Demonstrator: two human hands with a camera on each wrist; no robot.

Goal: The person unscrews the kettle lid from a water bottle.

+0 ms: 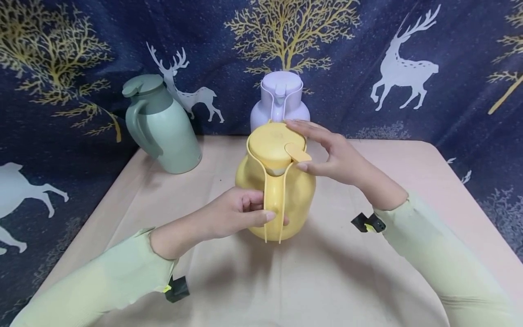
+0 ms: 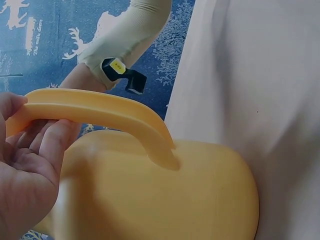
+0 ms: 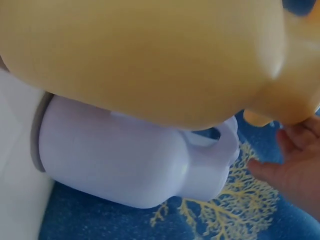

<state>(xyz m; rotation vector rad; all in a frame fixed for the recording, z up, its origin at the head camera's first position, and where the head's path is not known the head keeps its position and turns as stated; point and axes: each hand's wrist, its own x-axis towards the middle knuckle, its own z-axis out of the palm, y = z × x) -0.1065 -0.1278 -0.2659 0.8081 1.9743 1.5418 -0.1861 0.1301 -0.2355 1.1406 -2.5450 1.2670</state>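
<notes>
A yellow thermos jug [image 1: 300, 200] stands in the middle, its handle towards me. My left hand [image 1: 229, 211] holds the handle [image 2: 100, 107], thumb on its near side and fingers curled behind. My right hand [image 1: 337, 152] grips the right side of the round yellow lid [image 1: 269, 143]. Its index finger lies at the lid's far edge, and its thumb is by the lid's tab [image 1: 297, 153]. That tab points to the right, off the handle's line. In the right wrist view, the right hand [image 3: 295, 170] reaches in beside the jug's top, with part of its grip hidden.
A lavender jug [image 1: 258, 113] with a closed lid stands behind the yellow one, partly covered by it. At the back left of the beige table [image 1: 347, 281] is a green jug [image 1: 171, 136]. A dark blue cloth [image 1: 335, 91] with deer and trees hangs behind.
</notes>
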